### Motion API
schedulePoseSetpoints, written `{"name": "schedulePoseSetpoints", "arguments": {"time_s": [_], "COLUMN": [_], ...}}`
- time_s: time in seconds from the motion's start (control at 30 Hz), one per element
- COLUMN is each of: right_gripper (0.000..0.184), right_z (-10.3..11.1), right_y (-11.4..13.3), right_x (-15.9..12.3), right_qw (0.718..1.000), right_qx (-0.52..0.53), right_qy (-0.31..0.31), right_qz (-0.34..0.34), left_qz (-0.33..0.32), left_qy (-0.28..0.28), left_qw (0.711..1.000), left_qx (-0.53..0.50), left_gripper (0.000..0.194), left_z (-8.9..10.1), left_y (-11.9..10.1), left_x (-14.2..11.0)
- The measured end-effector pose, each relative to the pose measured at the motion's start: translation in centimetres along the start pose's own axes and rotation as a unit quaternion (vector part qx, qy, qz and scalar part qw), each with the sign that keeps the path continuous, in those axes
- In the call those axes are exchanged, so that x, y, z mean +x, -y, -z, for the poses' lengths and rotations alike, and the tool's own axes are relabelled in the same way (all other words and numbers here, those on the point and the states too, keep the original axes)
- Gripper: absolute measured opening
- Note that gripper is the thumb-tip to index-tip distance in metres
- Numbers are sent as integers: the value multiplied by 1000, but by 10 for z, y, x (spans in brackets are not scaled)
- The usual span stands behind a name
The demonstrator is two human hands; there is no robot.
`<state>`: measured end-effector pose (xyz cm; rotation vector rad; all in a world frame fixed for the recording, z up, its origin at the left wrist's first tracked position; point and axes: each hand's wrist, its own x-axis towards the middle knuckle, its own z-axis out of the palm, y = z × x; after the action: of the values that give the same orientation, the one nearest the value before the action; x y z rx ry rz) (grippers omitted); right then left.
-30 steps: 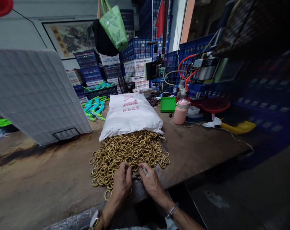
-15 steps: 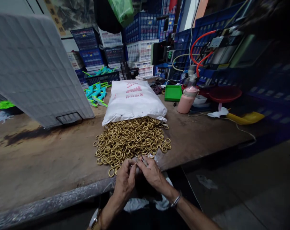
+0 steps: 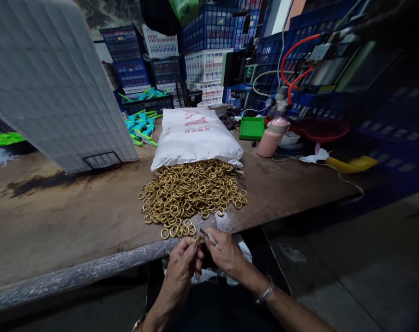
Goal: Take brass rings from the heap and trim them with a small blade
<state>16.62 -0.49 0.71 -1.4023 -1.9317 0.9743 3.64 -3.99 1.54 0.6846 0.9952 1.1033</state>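
Observation:
A heap of gold-coloured rings (image 3: 192,193) spills from the open mouth of a white sack (image 3: 195,136) onto the wooden table (image 3: 74,216). My left hand (image 3: 183,267) is closed just off the table's near edge, pinching a gold ring at its fingertips. My right hand (image 3: 225,251) is closed beside it, gripping a thin silver tool whose tip points at the ring. Both hands touch each other below the heap, over a dark gap with a pale bag underneath.
A grey quilted panel (image 3: 53,87) leans at the back left. Teal and green plastic parts (image 3: 140,127), a green tray (image 3: 251,127), a pink bottle (image 3: 273,137), a red bowl (image 3: 322,130) and a yellow scoop (image 3: 351,163) lie behind. Blue and white crates (image 3: 202,60) are stacked at the back.
Both hands have drawn back from the ring heap to beyond the table's near edge, the left one carrying a ring. The view has tilted downward.

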Motion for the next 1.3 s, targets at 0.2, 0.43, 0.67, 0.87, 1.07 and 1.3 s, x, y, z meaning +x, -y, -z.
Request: {"name": "schedulePoseSetpoints", "arguments": {"time_s": [0.2, 0.43, 0.67, 0.87, 1.07, 1.3], "right_gripper": [24, 29, 19, 18, 16, 15], "right_z": [-4, -8, 5, -4, -26, -28], "right_y": [-4, -1, -10, 1, 4, 0], "right_x": [-10, -13, -7, 12, 34, 44], "right_qw": [986, 976, 973, 977, 968, 965], "right_qx": [-152, -209, -224, -214, -251, -261], "right_qy": [61, 57, 41, -10, -3, -13], "right_qz": [45, 26, -29, 7, -12, -24], "left_qz": [-40, -67, -27, 38, 67, 130], "left_qy": [0, -33, 53, 26, -36, -43], "left_qw": [996, 989, 993, 998, 989, 963], "left_qx": [78, 130, 100, -40, -123, -234], "left_gripper": [24, 28, 25, 25, 23, 20], "left_z": [3, 3, -2, 12, 28, 30], "left_y": [3, 4, 5, 14, 15, 3], "left_x": [-2, -2, -25, -19, -5, 7]}}
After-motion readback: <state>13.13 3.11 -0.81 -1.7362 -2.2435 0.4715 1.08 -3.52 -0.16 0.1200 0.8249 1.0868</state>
